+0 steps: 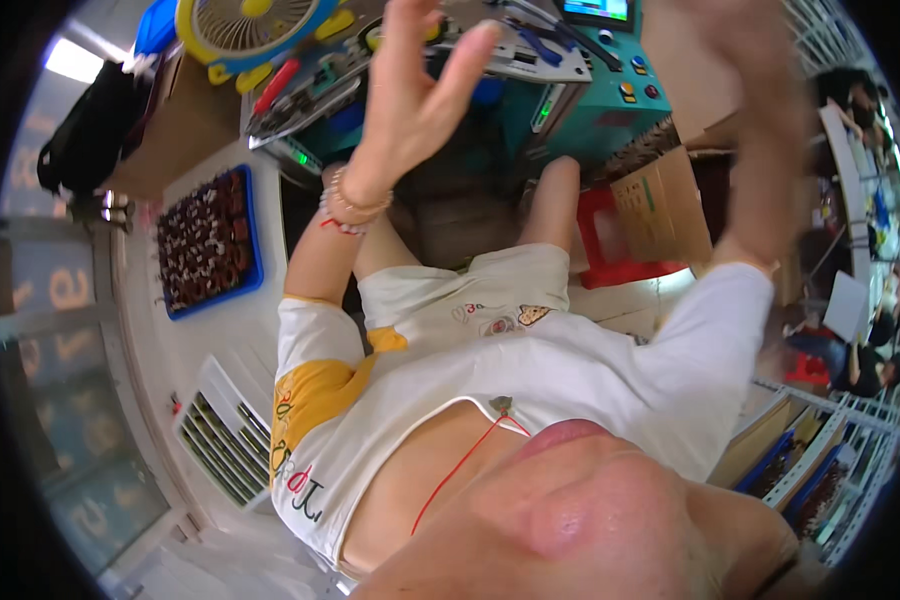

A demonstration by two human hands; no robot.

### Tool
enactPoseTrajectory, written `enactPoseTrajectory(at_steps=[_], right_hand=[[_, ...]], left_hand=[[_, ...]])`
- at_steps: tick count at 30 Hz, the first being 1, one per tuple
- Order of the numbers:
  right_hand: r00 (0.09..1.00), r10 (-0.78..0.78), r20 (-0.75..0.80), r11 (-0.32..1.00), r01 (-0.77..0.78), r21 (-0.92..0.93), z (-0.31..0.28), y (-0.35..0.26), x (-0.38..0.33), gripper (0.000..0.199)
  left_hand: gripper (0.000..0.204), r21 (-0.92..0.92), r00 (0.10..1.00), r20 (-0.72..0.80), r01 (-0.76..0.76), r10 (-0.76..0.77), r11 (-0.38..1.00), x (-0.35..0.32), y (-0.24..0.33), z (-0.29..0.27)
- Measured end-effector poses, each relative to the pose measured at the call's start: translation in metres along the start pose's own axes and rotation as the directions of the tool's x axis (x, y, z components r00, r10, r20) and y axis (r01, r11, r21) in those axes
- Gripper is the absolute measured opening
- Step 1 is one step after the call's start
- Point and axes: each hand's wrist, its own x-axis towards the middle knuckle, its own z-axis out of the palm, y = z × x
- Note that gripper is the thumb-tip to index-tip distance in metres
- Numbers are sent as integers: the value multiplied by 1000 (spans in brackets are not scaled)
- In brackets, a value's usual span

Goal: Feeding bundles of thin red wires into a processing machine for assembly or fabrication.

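Left hand point(410, 90): raised, fingers spread, grip apart and empty.
Right hand point(760, 110): raised, blurred; grip state cannot be told.
Nearest: grey metal machine tray point(530, 50), likely stiff, heavy.

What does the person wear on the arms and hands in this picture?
Both hands are bare, without gloves. The left hand has beaded bracelets at the wrist, with a thin red thread. The right hand is blurred. Short white sleeves cover the upper arms; the left one has a yellow panel.

Bright, even daylight, perhaps from the left window point(60, 60); right hand point(760, 120) motion-blurred, edges bent and black-vignetted.
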Motion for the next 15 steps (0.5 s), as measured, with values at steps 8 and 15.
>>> enactPoseTrajectory(at_steps=[8, 15], right_hand=[[882, 402, 245, 768, -471, 434, 138, 70, -8, 25], [991, 13, 134, 956, -51, 290, 165, 101, -4, 30]], left_hand=[[26, -12, 946, -68, 317, -317, 948, -62, -56, -81], [30, -211, 861, 38, 503, -507, 838, -66, -62, -96]])
